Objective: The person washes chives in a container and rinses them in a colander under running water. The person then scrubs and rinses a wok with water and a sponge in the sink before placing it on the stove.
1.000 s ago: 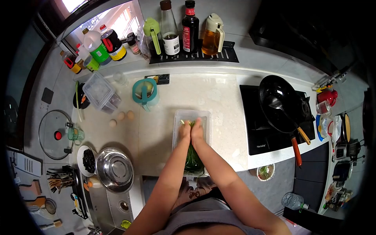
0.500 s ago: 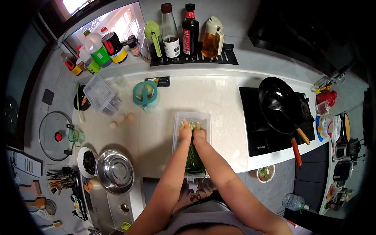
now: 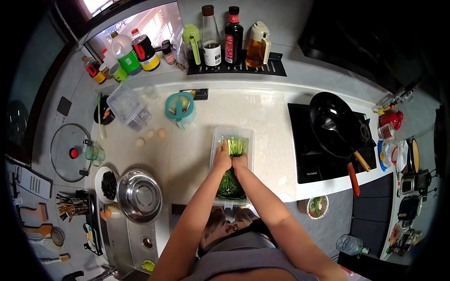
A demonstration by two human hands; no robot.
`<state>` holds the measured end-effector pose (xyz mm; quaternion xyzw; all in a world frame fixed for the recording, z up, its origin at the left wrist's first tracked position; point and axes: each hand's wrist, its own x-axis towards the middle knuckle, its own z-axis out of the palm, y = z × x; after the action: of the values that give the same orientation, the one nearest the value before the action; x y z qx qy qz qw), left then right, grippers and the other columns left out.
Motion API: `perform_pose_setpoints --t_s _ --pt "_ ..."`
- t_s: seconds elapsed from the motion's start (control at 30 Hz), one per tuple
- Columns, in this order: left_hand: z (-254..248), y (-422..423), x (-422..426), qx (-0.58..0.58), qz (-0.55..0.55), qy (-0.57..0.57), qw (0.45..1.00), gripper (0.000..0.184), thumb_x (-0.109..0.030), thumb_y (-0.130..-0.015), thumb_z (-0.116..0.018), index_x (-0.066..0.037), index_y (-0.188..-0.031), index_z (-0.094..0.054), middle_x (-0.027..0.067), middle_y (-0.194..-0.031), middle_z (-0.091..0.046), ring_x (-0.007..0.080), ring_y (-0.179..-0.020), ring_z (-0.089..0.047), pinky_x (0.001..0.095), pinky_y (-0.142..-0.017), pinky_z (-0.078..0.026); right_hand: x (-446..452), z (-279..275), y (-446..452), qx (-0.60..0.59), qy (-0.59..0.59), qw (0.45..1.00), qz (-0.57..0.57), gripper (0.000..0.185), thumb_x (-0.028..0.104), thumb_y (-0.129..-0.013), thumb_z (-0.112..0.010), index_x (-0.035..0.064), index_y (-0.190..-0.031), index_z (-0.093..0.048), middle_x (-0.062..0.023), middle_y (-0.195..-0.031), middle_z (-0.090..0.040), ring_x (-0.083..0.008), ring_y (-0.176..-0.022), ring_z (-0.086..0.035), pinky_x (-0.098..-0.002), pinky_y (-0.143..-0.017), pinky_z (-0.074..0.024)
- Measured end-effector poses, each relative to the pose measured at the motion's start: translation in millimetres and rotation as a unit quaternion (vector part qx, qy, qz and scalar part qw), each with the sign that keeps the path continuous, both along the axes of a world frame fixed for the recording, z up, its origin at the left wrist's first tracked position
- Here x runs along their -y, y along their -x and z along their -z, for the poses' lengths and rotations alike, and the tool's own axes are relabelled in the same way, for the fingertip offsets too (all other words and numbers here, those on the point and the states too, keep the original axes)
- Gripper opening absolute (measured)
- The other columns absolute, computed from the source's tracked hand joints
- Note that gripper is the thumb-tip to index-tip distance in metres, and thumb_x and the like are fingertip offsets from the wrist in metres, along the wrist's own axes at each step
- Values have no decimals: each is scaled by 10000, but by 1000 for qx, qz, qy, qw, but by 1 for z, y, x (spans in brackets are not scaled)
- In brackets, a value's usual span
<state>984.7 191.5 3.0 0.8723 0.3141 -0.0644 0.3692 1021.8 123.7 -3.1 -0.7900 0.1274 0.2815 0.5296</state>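
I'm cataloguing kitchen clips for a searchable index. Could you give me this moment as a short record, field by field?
Left hand: grips the green bundle from its left
Right hand: grips the same bundle from its right
Bundle direction: pale stalk ends away from the person, darker greens nearer
Container: clear plastic box around and under the bundle
Counter, left of box: three eggs, teal-lidded pitcher, steel bowl
Right side: black wok over a cooktop

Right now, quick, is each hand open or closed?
Left hand: closed on the bunch of long, thin green stalks.
Right hand: closed on the same bunch.
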Motion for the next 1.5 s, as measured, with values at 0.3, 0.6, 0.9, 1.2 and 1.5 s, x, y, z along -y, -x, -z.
perform_pose_setpoints --t_s 0.3,0.6,0.9,1.2,1.5 --pt "30 -11 7 155 -183 99 966 339 -224 -832 -491 -79 -1136 -456 163 -1092 -511 290 -995 -486 361 -839 -378 -5 4 -1 -81 -40 982 165 472 293 -802 -559 -44 -1120 -475 -170 -1082 -534 -264 -956 -526 -357 -806 -409" --pt "23 -12 7 208 -266 101 936 340 -164 -839 -441 -104 -1174 -448 162 -1021 -554 279 -962 -511 329 -817 -388 -2 -12 1 -140 -226 930 255 443 277 -830 -438 -45 -1134 -438 -180 -1071 -523 -274 -915 -518 -328 -798 -403" --pt "62 -13 1 122 -120 43 984 500 -111 -762 -482 -185 -1247 -387 235 -1142 -452 357 -1038 -443 401 -880 -354 -8 20 1 -36 -70 988 135 364 89 -714 -599 -36 -1045 -512 -190 -940 -574 -262 -829 -570 -338 -709 -452" --pt "52 -20 3 -8 -2 -93 996 323 -212 -785 -491 -68 -1072 -462 238 -932 -541 374 -889 -531 433 -704 -453 -13 0 -6 -75 30 990 114 339 153 -779 -506 -67 -1035 -537 -222 -1000 -572 -264 -905 -567 -346 -728 -439" --pt "-46 28 9 -47 124 -39 990 861 -293 -730 -599 -93 -1352 -38 332 -1325 -73 468 -1133 -330 427 -924 -344 42 -133 -6 -138 -36 972 -185 395 155 -734 -499 -39 -1077 -467 -187 -855 -559 -280 -583 -559 -360 -456 -426"
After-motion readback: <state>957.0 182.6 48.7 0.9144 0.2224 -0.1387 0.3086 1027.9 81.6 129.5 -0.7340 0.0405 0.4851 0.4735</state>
